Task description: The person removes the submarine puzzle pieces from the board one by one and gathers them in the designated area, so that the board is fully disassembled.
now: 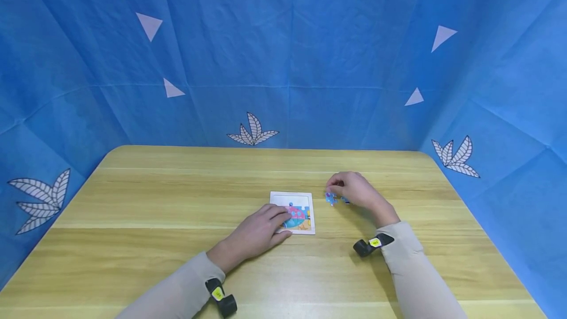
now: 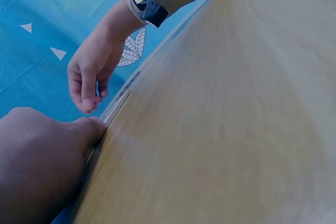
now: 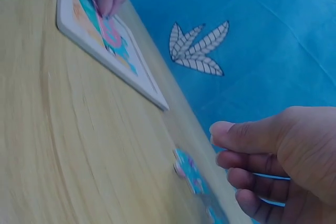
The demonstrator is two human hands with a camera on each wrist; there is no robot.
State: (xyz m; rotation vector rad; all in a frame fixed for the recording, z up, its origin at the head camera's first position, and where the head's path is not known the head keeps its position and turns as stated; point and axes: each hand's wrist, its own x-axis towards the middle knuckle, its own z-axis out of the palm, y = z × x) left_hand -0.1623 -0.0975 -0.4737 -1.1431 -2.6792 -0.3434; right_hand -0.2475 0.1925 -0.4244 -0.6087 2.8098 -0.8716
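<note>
A square jigsaw puzzle with a white frame (image 1: 312,223) lies flat on the table, its lower part filled with a pink, teal and orange picture and its upper strip bare white. My left hand (image 1: 261,228) rests across its left side, fingers on the picture, thumb by the near edge. To the right of the frame, my right hand (image 1: 356,191) hovers with bent fingers right over a blue puzzle piece (image 3: 187,171). Nothing shows between thumb and fingers in the right wrist view. A second blue piece (image 3: 214,215) lies beside the first, partly hidden by that hand in the head view.
The wooden table (image 1: 155,201) carries the puzzle near its middle. A blue curtain (image 1: 332,53) with white leaves and triangles surrounds the back and sides. Each sleeve wears a black wrist camera, one on the left (image 1: 221,299), one on the right (image 1: 369,245).
</note>
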